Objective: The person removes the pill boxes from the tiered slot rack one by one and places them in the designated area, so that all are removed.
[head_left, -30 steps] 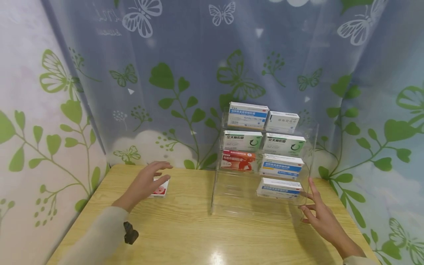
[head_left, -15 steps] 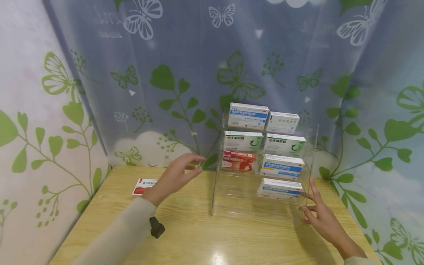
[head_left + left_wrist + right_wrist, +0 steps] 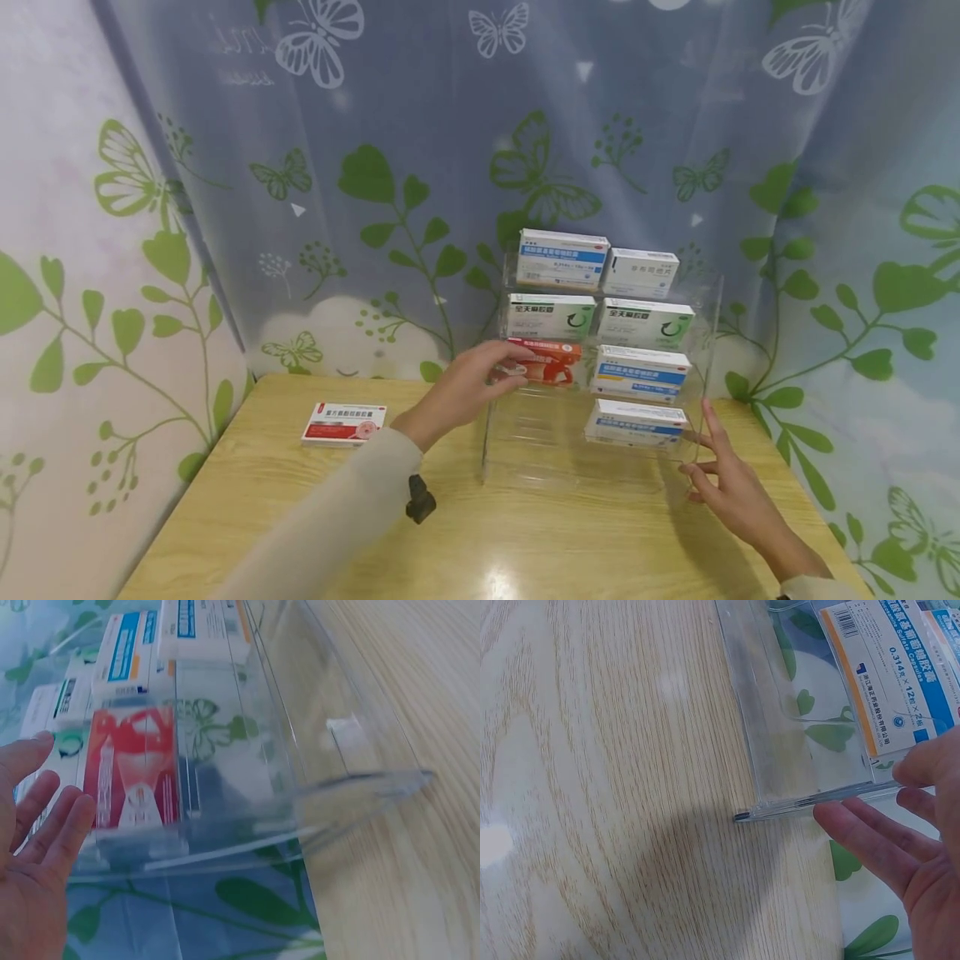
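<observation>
Left hand (image 3: 461,389) and right hand (image 3: 729,493) are well apart over the desk (image 3: 540,542), with a big clear stand (image 3: 536,429) between them. In the stand, at the nearer left hand's fingertips, sits a red box (image 3: 558,369), its long side running from one hand toward the other. That hand's thumb and fingers are spread, gripping nothing, though touching is hard to tell; the right hand's fingers rest on the stand's side.

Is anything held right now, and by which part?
Nothing appears held: the left hand is at the red box without gripping it; the right hand only touches the clear rack at its right side.
</observation>
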A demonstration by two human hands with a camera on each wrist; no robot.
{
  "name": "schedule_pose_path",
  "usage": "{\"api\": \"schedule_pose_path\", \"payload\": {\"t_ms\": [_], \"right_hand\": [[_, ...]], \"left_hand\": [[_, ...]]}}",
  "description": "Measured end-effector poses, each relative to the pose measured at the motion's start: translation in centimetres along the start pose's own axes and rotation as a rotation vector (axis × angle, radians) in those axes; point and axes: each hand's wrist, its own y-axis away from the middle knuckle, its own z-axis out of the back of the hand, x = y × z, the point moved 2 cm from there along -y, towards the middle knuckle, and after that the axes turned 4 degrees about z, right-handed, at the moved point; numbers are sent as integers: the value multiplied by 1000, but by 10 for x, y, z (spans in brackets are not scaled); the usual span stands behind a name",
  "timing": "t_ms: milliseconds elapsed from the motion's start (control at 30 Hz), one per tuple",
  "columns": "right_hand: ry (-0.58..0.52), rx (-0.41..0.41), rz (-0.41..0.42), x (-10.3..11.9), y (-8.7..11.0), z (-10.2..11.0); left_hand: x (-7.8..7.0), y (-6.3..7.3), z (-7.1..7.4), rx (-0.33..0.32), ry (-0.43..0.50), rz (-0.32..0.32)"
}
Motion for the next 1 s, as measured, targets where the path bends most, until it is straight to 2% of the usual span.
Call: {"api": "schedule_pose_path", "payload": {"t_ms": [233,400,633,800,933,1000], "right_hand": [[-7,9,-24,3,1,2],[-18,12,-33,4,0,2],[-8,8,-32,4,-1,0],[-2,3,-34,4,-1,0],[0,6,-26,4,-1,1],[-4,7,-26,3,0,1]], "left_hand": [[-18,-32,-26,49,-52,-15],[-24,-44,-48,72,-118,-35],[-29,-44,-81,164,-126,82],[-30,-40,-101,188,-244,31],[-30,-39,-114,159,-314,-13],[-29,-40,-119,136,-317,-29]]}}
